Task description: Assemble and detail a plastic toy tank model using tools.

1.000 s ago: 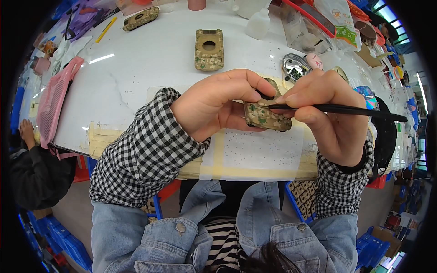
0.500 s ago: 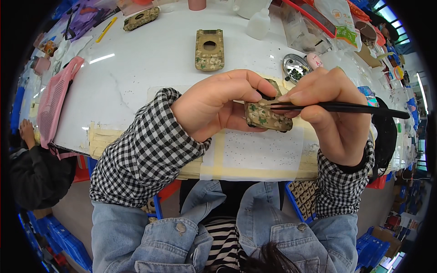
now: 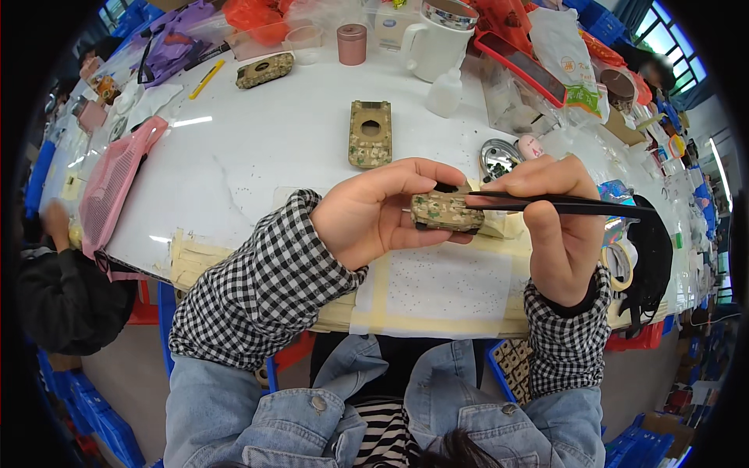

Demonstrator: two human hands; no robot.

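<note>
My left hand (image 3: pixel 363 212) is closed around a small boxy hull (image 3: pixel 446 213), camouflage-patterned in tan, brown and green, like a toy tank body. A dark opening shows in its top beside my thumb. Black tweezers (image 3: pixel 581 205) lie pinched in my right hand (image 3: pixel 568 234), their tips at the hull's upper surface. Whether anything sits between the tips is too small to tell. Just beyond my hands a second hull (image 3: pixel 373 154) with a round hole rests flat on the white table (image 3: pixel 257 148). A round metal dish (image 3: pixel 493 159) of small dark pieces stands behind my right hand.
A third hull (image 3: pixel 265 71) and a yellow cutter (image 3: pixel 206 79) lie far left. White paper (image 3: pixel 437 288) dotted with specks is taped below my hands. A squeeze bottle (image 3: pixel 445 93), white mug (image 3: pixel 438 47) and red-cased phone (image 3: pixel 521 69) stand behind. A pink mesh pouch (image 3: pixel 117 187) lies left.
The view has shifted, showing more of the table's far side. The held hull is turned more level, with its side facing me. The tweezer tips remain against it.
</note>
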